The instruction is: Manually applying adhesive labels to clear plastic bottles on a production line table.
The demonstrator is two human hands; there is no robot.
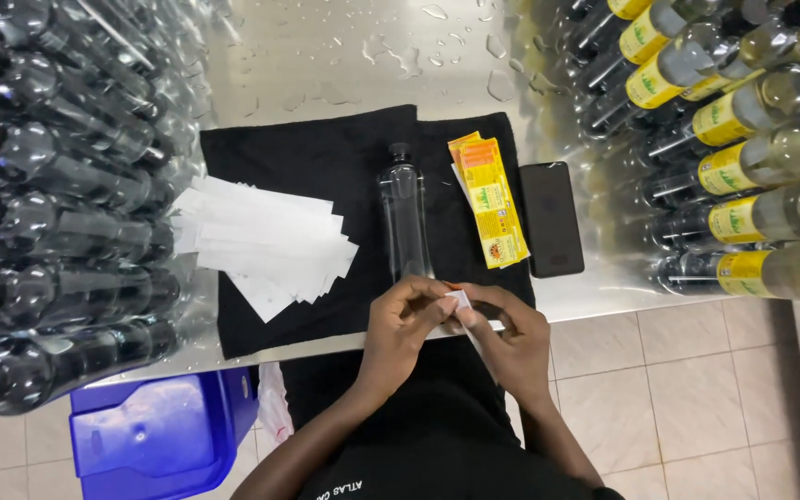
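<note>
My left hand and my right hand meet at the near edge of the table. Both pinch a small label strip with a white backing, an orange edge showing. A clear plastic bottle with a black cap lies flat on the black cloth just beyond my fingers. A stack of yellow and orange labels lies to the right of the bottle. A heap of white backing strips lies to its left.
A black phone lies right of the labels. Several unlabelled clear bottles are stacked at the left, several yellow-labelled bottles at the right. The steel tabletop is wet. A blue plastic bin stands on the tiled floor.
</note>
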